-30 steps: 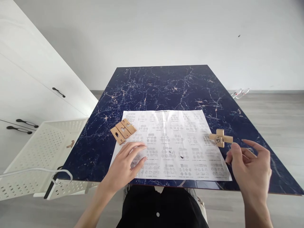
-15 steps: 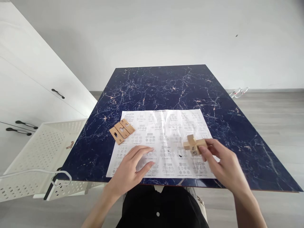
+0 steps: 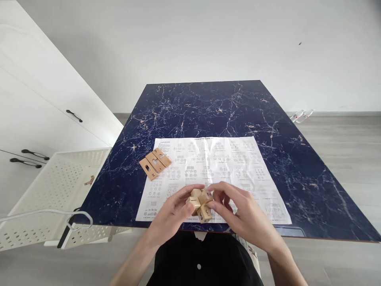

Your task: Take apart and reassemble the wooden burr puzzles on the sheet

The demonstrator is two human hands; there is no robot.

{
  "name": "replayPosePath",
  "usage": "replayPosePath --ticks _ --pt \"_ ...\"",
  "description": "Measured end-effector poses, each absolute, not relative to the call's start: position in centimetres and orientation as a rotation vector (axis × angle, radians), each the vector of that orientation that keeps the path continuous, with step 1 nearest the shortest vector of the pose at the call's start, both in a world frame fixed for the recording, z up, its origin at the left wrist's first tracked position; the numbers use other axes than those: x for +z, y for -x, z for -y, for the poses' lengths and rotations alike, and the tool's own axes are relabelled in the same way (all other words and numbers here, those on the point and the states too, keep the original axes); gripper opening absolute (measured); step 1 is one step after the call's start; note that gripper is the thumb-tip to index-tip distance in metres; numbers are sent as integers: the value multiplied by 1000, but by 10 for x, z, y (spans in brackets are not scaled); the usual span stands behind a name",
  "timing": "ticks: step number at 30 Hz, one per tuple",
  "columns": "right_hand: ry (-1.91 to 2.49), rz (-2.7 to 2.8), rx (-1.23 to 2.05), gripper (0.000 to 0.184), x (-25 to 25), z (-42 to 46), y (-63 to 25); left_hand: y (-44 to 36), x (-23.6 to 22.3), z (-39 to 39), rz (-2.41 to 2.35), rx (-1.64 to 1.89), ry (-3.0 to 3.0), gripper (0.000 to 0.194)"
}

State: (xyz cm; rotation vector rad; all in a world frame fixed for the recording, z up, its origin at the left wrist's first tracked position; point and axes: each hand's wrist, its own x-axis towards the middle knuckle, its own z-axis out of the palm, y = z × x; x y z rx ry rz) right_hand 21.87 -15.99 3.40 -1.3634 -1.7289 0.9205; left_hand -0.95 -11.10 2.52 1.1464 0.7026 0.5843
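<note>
A wooden burr puzzle, made of crossed light blocks with numbers on their ends, is held over the sheet's lower middle. My left hand closes on its left side, thumb and fingers pressing the blocks. From the right, my right hand pinches it between thumb and fingertips, with the other fingers curled behind. Beneath lies a creased instruction sheet printed with rows of small diagrams. Flat wooden pieces with cut-out holes and numbers lie side by side over the sheet's left edge.
A dark blue marbled table carries the sheet. At the left stands a white perforated cart with a small wooden piece in it and a white cable across it. Clear bottles stand on the floor at right.
My right hand has brought the burr puzzle left and nearer to me. My left hand, earlier spread over the sheet, has moved right and taken hold of the puzzle too.
</note>
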Motion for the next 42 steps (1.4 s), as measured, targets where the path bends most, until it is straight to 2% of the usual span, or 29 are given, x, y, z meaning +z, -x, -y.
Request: replayPosePath --ticks 7,12,18,33,42 --pt "1455 1714 786 23 21 162 -183 14 7 114 -813 832 -1004 48" --pt "1463 1696 789 25 19 160 -176 19 4 114 -841 795 -1025 51" --pt "1423 1781 640 18 18 161 -176 24 10 116 -934 768 -1114 70" --pt "1196 2113 264 13 23 149 -188 36 20 107 -887 622 -1014 67" --pt "1181 2106 411 16 26 147 -195 34 22 112 -910 605 -973 66"
